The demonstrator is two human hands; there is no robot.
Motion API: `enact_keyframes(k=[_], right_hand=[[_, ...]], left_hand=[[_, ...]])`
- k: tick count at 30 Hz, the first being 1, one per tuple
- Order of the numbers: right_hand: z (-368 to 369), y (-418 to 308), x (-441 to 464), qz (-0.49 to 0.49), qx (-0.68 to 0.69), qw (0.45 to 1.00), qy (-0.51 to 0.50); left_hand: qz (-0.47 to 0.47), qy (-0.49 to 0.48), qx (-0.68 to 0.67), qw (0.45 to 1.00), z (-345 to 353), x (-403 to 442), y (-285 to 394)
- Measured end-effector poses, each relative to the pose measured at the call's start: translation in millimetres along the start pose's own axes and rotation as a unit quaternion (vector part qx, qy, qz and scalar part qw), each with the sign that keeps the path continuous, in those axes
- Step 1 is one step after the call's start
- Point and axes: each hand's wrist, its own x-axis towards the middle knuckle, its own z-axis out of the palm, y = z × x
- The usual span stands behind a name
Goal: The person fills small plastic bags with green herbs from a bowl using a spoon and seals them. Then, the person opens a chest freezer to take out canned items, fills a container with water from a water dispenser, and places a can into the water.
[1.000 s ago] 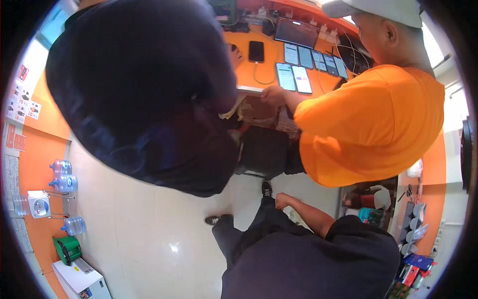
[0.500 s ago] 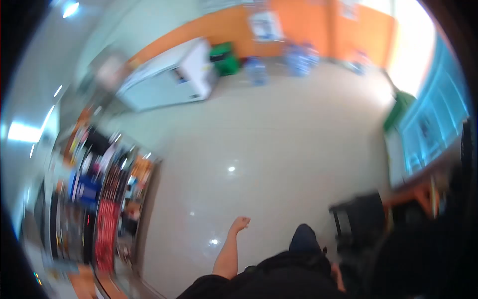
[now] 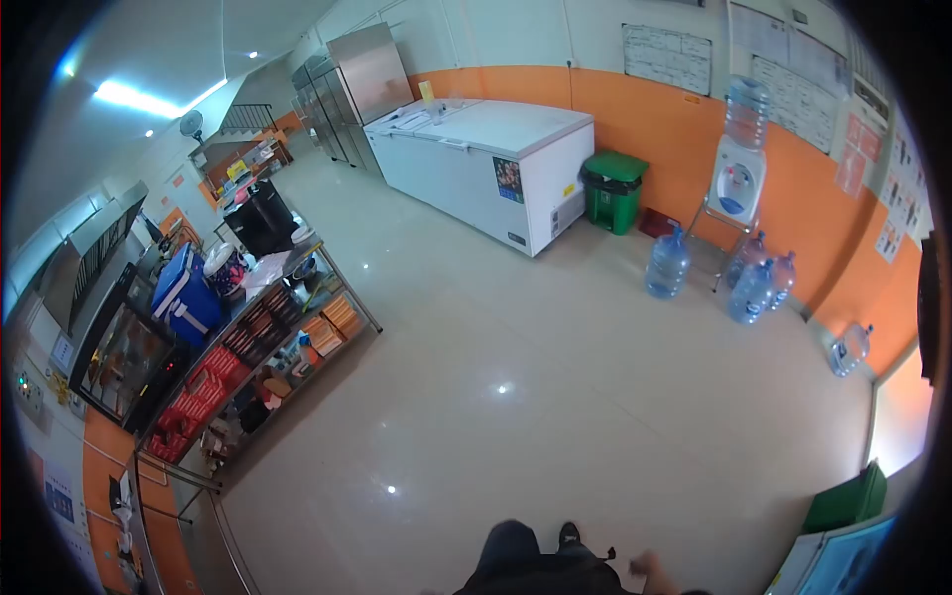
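My right hand (image 3: 645,566) hangs low at the bottom edge, beside my dark clothing, over the tiled floor. It is small and blurred, so I cannot make out its fingers or anything in them. A small dark strap-like piece (image 3: 610,553) sticks out from my clothing near that hand. My left hand is out of the picture. My knee (image 3: 512,538) and a dark shoe (image 3: 568,534) show below me.
A steel shelf table (image 3: 365,309) at left holds a blue cooler box (image 3: 185,297) and red crates (image 3: 203,387). Ahead stand a white chest freezer (image 3: 466,183), a green bin (image 3: 613,198), a water dispenser (image 3: 737,178) and several water bottles (image 3: 667,266). A glass-topped cabinet (image 3: 843,560) is lower right.
My view has turned to the right and steadied, bringing the water dispenser into sight. My left hand, visible before in front of me, has dropped out of the picture.
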Motion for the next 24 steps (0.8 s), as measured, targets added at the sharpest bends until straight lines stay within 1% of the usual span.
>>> enact_keyframes(k=[1,2,3,4,5,6,7,8,9,11,12,13,14,15,16,17,18,19,20,21,22,23,24], right_hand=[[-53.8,-46.6,65.5,-0.059,-0.040,0.997,0.010],[-119.2,-127.9,50.8,-0.078,-0.102,0.988,0.086],[-170.7,-185.3,98.4,-0.150,-0.203,0.958,0.134],[-226.0,-250.9,139.4,-0.192,-0.256,0.934,0.157],[-267.4,-306.9,192.0,-0.235,-0.319,0.867,0.303],[-310.8,-371.8,203.6,-0.260,-0.255,0.846,0.390],[-351.1,-440.3,189.9,-0.278,-0.200,0.847,0.406],[-375.5,-503.1,154.5,-0.292,-0.057,0.881,0.368],[-400.0,-573.2,95.9,-0.300,0.091,0.889,0.335],[-396.4,-659.5,102.6,-0.354,0.236,0.868,0.256],[-395.6,-680.1,106.0,-0.372,0.301,0.852,0.213],[-393.9,-691.2,108.7,-0.356,0.178,0.903,0.159],[-386.3,-691.1,135.5,-0.335,0.053,0.935,0.101],[-377.3,-686.5,159.3,-0.360,-0.030,0.932,0.021],[-365.9,-683.1,166.2,-0.293,-0.092,0.952,0.007],[-357.2,-673.5,170.9,-0.256,-0.185,0.948,-0.026],[-343.9,-653.0,202.2,-0.234,-0.283,0.930,-0.033],[-341.0,-650.2,192.6,-0.239,-0.472,0.847,-0.045],[-314.8,-615.0,243.7,-0.122,-0.415,0.895,-0.110],[-319.9,-619.4,240.6,-0.102,-0.367,0.918,-0.112],[-334.3,-642.0,221.9,-0.040,-0.283,0.953,-0.104],[-348.7,-672.1,209.8,0.009,-0.216,0.972,-0.092],[-364.2,-707.8,206.7,0.038,-0.171,0.981,-0.078]], left_hand=[[-0.088,-0.039,-0.163,0.982,-32.5,14.0,-4.0],[-0.206,-0.050,-0.344,0.915,-66.3,42.2,-15.2],[-0.257,-0.039,-0.418,0.870,-101.0,66.8,-24.9],[-0.279,-0.025,-0.455,0.845,-135.8,92.8,-31.8],[-0.291,-0.015,-0.480,0.827,-170.2,117.1,-40.7],[-0.295,-0.004,-0.497,0.816,-200.6,143.8,-51.9],[-0.296,0.005,-0.512,0.806,-227.1,170.7,-65.2],[-0.295,0.016,-0.523,0.799,-252.8,198.3,-80.7],[-0.294,0.024,-0.532,0.794,-276.8,222.4,-97.7],[-0.292,0.034,-0.540,0.788,-331.2,260.5,-130.9],[-0.290,0.037,-0.540,0.789,-350.3,276.4,-149.1],[-0.287,0.043,-0.532,0.795,-366.8,291.7,-169.5],[-0.281,0.041,-0.519,0.806,-386.1,305.2,-192.2],[-0.269,0.077,-0.498,0.821,-409.8,323.9,-222.0],[-0.253,0.132,-0.475,0.833,-448.1,347.7,-256.9],[-0.248,0.247,-0.451,0.821,-518.6,377.0,-295.2],[-0.212,0.292,-0.418,0.834,-595.7,409.9,-341.5],[-0.157,0.372,-0.448,0.798,-689.0,407.1,-369.3],[-0.107,0.414,-0.444,0.787,-760.7,419.5,-407.4],[-0.119,0.437,-0.465,0.761,-817.3,441.4,-443.5],[-0.119,0.455,-0.478,0.742,-867.5,456.8,-477.6],[-0.119,0.473,-0.489,0.723,-915.7,468.3,-504.0],[-0.118,0.495,-0.499,0.701,-968.8,470.9,-515.4]])
